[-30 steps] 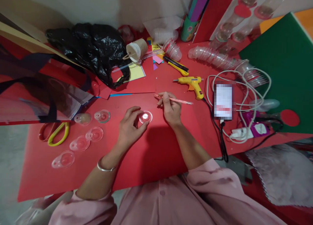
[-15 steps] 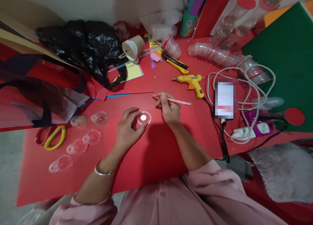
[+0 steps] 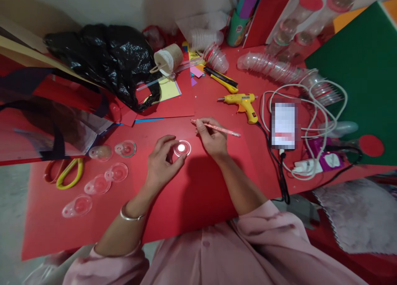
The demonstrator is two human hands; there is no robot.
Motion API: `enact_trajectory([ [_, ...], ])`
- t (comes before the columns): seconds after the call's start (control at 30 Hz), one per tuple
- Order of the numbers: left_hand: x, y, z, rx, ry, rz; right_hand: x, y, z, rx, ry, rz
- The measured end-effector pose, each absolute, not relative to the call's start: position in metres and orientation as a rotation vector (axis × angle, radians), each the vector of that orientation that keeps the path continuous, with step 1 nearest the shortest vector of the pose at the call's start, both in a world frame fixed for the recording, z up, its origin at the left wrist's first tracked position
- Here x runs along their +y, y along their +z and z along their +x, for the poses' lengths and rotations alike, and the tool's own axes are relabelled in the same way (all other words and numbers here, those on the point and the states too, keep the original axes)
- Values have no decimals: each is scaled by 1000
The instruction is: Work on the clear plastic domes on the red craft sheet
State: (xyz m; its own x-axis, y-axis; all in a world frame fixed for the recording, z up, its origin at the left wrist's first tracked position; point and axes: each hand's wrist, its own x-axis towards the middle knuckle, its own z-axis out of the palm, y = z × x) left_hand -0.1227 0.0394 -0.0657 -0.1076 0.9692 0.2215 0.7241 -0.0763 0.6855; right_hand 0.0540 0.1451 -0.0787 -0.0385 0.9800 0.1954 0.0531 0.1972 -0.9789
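Observation:
A round clear plastic cup [image 3: 185,153] with a bright white middle sits on a red sheet of card [image 3: 167,210]. My left hand [image 3: 161,157] curves around its left side, with the fingers at its far edge and the thumb at its near edge. In my right hand [image 3: 214,138] is a pink patterned pencil [image 3: 228,131], pinched between thumb and fingers. The pencil lies nearly level, its tip pointing left above the sheet, apart from the cup.
Several clear plastic pieces [image 3: 119,172] and yellow-handled scissors [image 3: 70,174] lie left. Behind are a black plastic bag [image 3: 108,49], a string spool [image 3: 170,58] and a box cutter [image 3: 221,79]. A corded yellow glue gun [image 3: 242,101] and a phone [image 3: 283,126] lie right.
My right hand and the pencil have shifted slightly left and down. My left hand stays around the plastic cup. The whole view has moved a little.

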Motion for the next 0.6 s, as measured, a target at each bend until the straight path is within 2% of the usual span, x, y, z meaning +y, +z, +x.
enact_trajectory([
  [0.37,40,-68,-124,1833,1030,1845,144,-80,57,-1640,996,-963],
  [0.6,41,-66,-122,1838,1032,1859,143,-78,59,-1728,1085,-880],
])
